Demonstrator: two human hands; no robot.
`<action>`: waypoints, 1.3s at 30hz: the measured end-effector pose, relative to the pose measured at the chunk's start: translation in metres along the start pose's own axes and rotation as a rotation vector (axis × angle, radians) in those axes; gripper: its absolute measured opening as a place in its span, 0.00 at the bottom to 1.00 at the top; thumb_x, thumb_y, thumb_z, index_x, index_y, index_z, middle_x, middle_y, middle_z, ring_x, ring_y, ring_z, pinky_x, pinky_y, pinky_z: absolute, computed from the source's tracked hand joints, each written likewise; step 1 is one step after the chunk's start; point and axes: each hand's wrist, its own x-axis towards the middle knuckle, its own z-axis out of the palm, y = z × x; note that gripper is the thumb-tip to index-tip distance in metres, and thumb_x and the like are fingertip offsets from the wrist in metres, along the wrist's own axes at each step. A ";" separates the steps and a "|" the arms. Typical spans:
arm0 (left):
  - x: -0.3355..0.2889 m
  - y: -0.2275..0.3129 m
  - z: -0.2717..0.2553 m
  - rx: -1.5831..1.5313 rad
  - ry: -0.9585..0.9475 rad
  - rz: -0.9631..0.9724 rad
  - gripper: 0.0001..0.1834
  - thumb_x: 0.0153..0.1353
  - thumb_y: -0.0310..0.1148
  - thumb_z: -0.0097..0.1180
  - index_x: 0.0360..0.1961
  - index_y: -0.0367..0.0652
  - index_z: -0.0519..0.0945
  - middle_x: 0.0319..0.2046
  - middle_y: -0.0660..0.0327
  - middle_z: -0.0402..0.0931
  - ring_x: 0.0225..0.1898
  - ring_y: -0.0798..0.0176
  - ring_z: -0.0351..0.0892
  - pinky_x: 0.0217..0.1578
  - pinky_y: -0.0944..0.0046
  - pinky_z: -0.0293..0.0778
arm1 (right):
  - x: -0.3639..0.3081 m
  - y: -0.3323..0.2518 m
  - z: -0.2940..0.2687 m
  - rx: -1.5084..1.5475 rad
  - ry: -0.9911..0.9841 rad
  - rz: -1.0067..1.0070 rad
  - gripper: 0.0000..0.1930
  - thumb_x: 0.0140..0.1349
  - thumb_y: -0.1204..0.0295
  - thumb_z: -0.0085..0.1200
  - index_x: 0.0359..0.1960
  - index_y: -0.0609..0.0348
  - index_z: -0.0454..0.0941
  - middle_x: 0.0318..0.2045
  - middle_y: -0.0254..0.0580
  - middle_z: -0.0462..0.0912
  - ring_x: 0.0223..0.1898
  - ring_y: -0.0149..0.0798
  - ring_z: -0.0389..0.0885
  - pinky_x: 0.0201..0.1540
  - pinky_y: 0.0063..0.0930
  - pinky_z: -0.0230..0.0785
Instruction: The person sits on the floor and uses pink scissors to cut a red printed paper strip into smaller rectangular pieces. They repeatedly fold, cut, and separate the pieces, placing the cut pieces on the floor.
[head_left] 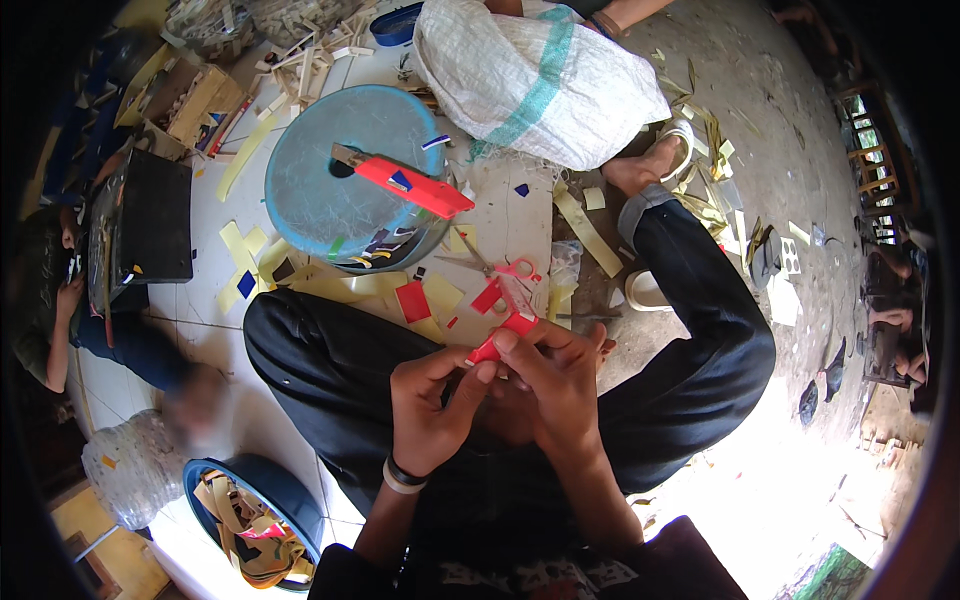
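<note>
Over my lap, my left hand (432, 410) and my right hand (552, 385) meet, each with thumb and fingers pinched on a small red strip (519, 322). The strip stands up between my fingers; its lower part is covered by them. Just beyond lie scissors (478, 262) with red handles, partly behind the strip. A red square piece (412, 301) rests on pale yellow strips (365, 287) on the floor. Farther off, a long red object (415, 187) with a grey-brown tip, resembling a cutter, lies on a round blue upturned tub (300, 170).
A white woven sack (530, 85) lies ahead. Wooden pieces (310, 70) are heaped at the far left. A blue tub (200, 470) of strips stands at lower left. Another person's arm (62, 320) and a black box (150, 215) are at left. Scraps litter the right floor.
</note>
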 end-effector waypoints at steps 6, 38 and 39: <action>-0.006 -0.002 0.000 -0.167 0.020 -0.017 0.06 0.74 0.26 0.62 0.40 0.33 0.84 0.34 0.62 0.84 0.35 0.74 0.79 0.37 0.73 0.71 | -0.002 0.000 0.001 -0.097 -0.016 -0.004 0.06 0.71 0.75 0.65 0.39 0.67 0.88 0.32 0.36 0.88 0.33 0.24 0.83 0.38 0.17 0.73; 0.006 0.008 0.006 0.401 0.084 0.124 0.07 0.65 0.25 0.65 0.29 0.36 0.82 0.23 0.59 0.79 0.24 0.58 0.74 0.32 0.61 0.68 | 0.015 0.007 0.004 0.016 0.053 0.030 0.20 0.75 0.61 0.60 0.48 0.73 0.85 0.28 0.40 0.85 0.30 0.29 0.79 0.40 0.23 0.72; 0.006 0.005 0.001 0.403 0.049 0.123 0.07 0.63 0.24 0.66 0.28 0.36 0.82 0.21 0.58 0.78 0.23 0.56 0.75 0.31 0.60 0.68 | 0.016 0.006 0.006 -0.052 0.090 0.021 0.18 0.75 0.63 0.60 0.46 0.72 0.86 0.26 0.35 0.84 0.29 0.26 0.77 0.39 0.20 0.70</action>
